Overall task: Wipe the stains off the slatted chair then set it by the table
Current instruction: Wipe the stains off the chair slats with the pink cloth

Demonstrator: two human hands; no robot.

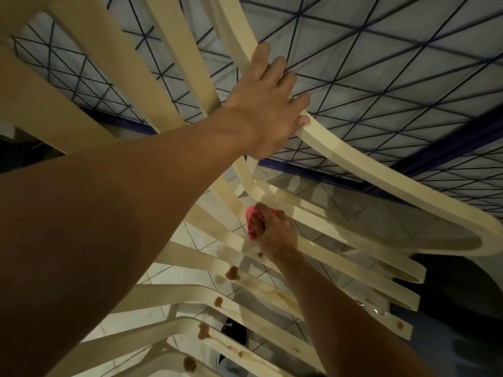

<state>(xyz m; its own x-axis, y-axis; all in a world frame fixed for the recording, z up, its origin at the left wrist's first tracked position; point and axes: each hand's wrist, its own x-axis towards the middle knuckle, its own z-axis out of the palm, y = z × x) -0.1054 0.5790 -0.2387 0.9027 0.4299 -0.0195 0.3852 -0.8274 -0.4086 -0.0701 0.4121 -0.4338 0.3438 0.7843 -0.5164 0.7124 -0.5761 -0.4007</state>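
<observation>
The cream slatted chair [40,104] fills the frame. Its slats have brown stains [232,273] at the bottom middle. The left hand [266,104] grips its curved rail, top middle. Lower down, the right hand [275,235] squeezes a pink cloth [251,224] against a slat.

Left hand [268,104], right hand [272,232], both clenched.

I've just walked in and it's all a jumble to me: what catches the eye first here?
A pink cloth bunched in the right hand is held against the cream slatted chair at centre. Below it, brown stains dot the slats, while the left hand grips the chair's curved rail above.
</observation>
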